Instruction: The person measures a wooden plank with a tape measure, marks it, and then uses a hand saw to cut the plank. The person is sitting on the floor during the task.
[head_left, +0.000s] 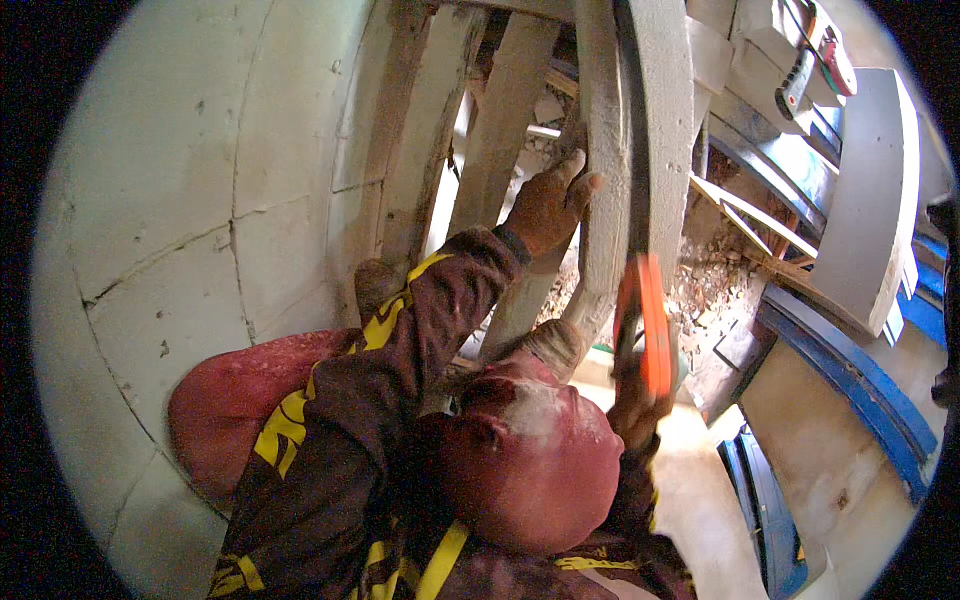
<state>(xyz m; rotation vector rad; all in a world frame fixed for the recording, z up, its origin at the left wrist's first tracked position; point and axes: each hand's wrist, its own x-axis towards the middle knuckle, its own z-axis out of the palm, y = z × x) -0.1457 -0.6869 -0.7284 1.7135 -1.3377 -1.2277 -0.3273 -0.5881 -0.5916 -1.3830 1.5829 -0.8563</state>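
Note:
My left hand (548,208) lies against the left side of a pale, dusty wooden beam (603,130), its visible fingers stretched out and apart. Lower and to the right, my right hand (640,405) is closed around an orange-handled tool (654,330). Blur hides the tool's exact kind. It stands lengthwise at the near end of a dark strip running between this beam and a second pale beam (665,130). The underside of my right hand's grip is hidden.
My knees in red trousers (530,450) are bent below the beams. Wooden slats (510,120) stand at the left by a pale panelled surface (170,320). Rubble (705,290), a white board (868,190), blue-edged pieces (850,370) and a grey-handled tool (796,82) are at the right.

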